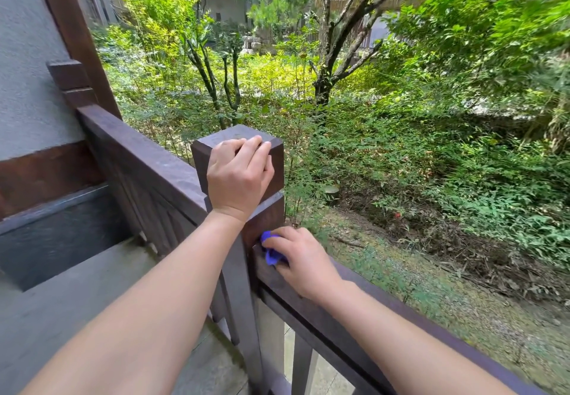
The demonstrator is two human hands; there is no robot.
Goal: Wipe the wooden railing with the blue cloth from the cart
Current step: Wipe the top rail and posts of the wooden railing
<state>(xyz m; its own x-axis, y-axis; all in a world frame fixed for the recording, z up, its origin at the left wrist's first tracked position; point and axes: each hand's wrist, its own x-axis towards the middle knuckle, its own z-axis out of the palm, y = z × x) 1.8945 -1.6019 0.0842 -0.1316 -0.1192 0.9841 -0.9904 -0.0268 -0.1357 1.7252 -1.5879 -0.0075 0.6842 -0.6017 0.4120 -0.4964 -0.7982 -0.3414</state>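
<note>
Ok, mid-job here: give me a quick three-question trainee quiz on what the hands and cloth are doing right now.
1. True or false: the blue cloth lies on the floor.
2. Which hand presses the cloth onto the rail? A) left B) right C) both
3. Fill in: the left hand grips the top of the corner ____.

Key: 1. False; it is under the right hand, on the rail where it meets the post. 2. B. 3. post.
</note>
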